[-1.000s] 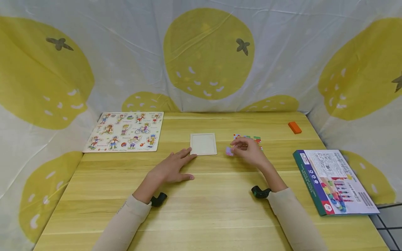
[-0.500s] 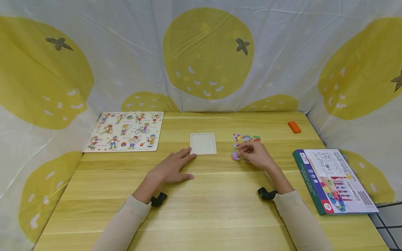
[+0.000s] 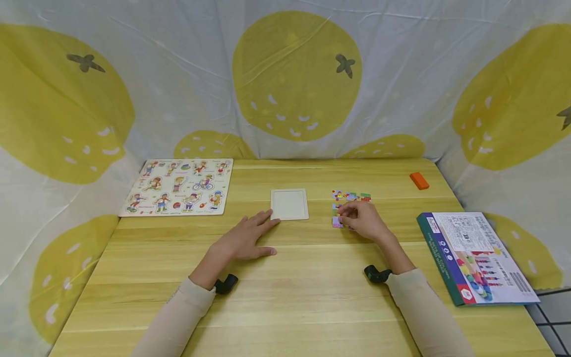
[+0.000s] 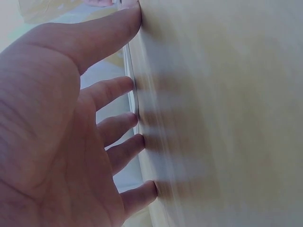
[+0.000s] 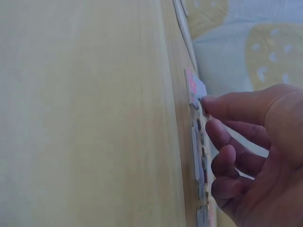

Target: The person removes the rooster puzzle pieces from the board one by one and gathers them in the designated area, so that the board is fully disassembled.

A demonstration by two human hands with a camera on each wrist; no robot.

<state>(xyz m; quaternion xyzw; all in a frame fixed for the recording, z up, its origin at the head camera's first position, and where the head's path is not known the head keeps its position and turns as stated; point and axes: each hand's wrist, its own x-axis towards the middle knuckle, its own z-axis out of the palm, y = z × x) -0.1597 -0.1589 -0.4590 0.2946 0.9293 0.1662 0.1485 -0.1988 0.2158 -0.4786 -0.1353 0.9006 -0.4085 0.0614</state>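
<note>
My left hand (image 3: 243, 240) lies spread on the table, two fingertips at the lower left corner of a small cream puzzle frame (image 3: 289, 205). The left wrist view shows the fingers of that hand (image 4: 66, 113) stretched, their tips down on the surface. To the right of the frame, my right hand (image 3: 367, 219) is over a group of colourful jigsaw pieces (image 3: 351, 196). Its thumb and index finger pinch the edge of a purple jigsaw piece (image 3: 336, 222) at the group's near left corner. The other fingers curl loosely and hide part of the group.
A peg puzzle board (image 3: 176, 188) with sports figures lies at the back left. An orange block (image 3: 419, 181) rests at the back right, and a flat boxed toy set (image 3: 477, 260) lies along the right edge. A patterned curtain (image 3: 294, 74) hangs behind the wooden table (image 3: 290, 297).
My right hand has moved right and slightly nearer with the purple piece, which has gone from apart and tilted to lined up beside the others. The left hand stays put.
</note>
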